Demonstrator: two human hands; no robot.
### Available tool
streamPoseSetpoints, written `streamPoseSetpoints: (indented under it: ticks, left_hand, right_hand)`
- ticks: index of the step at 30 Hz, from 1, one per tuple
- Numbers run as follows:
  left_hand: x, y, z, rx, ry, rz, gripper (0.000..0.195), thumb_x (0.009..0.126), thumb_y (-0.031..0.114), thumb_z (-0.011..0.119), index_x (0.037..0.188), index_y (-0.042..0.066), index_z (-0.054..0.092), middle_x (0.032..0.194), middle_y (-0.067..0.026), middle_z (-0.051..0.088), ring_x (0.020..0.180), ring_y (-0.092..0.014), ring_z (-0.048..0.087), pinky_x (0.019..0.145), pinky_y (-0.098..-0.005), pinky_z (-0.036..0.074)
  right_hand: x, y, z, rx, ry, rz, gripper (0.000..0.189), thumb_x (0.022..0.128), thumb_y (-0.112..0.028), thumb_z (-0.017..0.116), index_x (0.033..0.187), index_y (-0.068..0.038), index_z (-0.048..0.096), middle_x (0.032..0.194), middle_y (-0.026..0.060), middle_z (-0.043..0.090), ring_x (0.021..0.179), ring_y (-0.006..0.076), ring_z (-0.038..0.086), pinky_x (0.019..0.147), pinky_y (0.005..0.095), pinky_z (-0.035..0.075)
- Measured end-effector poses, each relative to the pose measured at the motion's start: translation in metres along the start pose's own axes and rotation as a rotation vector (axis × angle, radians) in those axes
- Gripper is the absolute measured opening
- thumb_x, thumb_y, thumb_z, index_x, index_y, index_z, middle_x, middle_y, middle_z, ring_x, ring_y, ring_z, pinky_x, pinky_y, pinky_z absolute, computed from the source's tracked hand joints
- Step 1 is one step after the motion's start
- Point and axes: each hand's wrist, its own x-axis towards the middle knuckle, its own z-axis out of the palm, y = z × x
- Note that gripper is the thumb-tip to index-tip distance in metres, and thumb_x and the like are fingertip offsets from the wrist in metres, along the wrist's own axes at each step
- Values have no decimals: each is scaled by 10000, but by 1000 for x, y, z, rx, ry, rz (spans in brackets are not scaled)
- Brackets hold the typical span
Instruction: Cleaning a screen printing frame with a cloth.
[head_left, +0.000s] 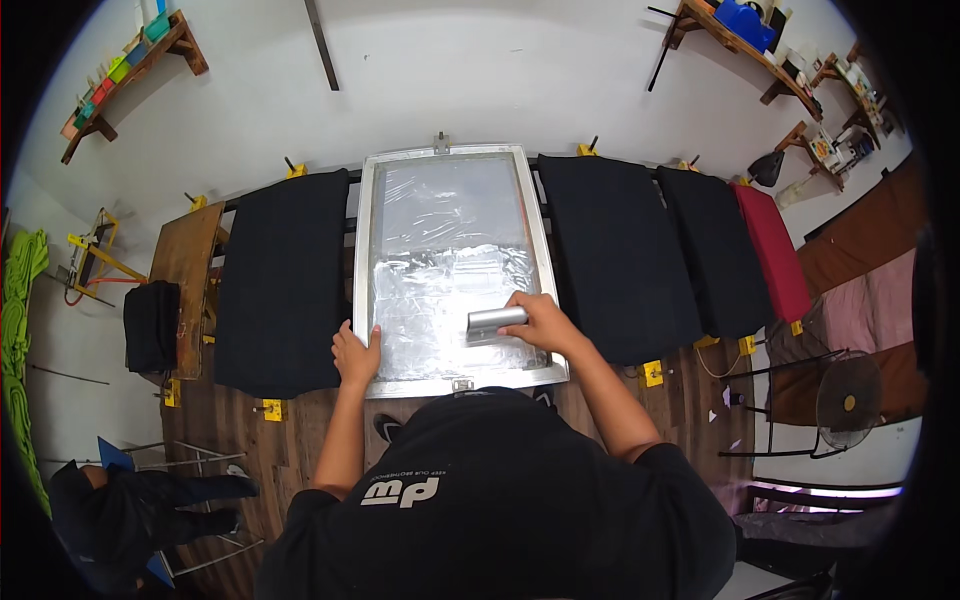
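Observation:
A screen-printing frame (360, 262) with a pale metal border lies in front of me, clear film or tape shining over its mesh. My right hand (541, 322) grips a silver metal squeegee or scoop coater (495, 322) above the lower right part of the screen; whether its edge touches the mesh I cannot tell. At the frame's lower left edge rests my left hand (357, 355), thumb on the border and fingers along the outer side. A metal clamp (463, 384) sits at the frame's near edge, and a hinge clamp (442, 142) at the far edge.
Black cloth-covered boards (285, 277) (619, 255) flank the frame. Further right are another black board (712, 255) and a red one (771, 251). A wooden board (184, 277) stands left. Wall shelves (750, 56) hold supplies. Another person (135, 510) is at lower left, a fan (847, 401) at right.

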Motion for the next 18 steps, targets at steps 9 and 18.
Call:
streamPoseSetpoints:
  ticks: [9, 18]
  left_hand:
    - [-1, -12, 20, -94, -109, -34, 809, 976, 570, 548, 1491, -20, 347, 1393, -333, 502, 1266, -518, 509, 1069, -565, 415]
    - [-2, -11, 21, -68, -105, -22, 809, 984, 569, 532, 1492, -29, 332, 1390, -330, 499, 1244, -517, 525, 1052, -558, 430]
  right_hand:
    - [3, -1, 31, -17, -32, 79, 385, 809, -202, 868, 1015, -10, 605, 815, 187, 702, 759, 325, 697, 685, 386, 519]
    - [-15, 8, 51, -28, 6, 34, 330, 806, -142, 843, 998, -18, 605, 851, 193, 701, 839, 369, 700, 737, 412, 530]
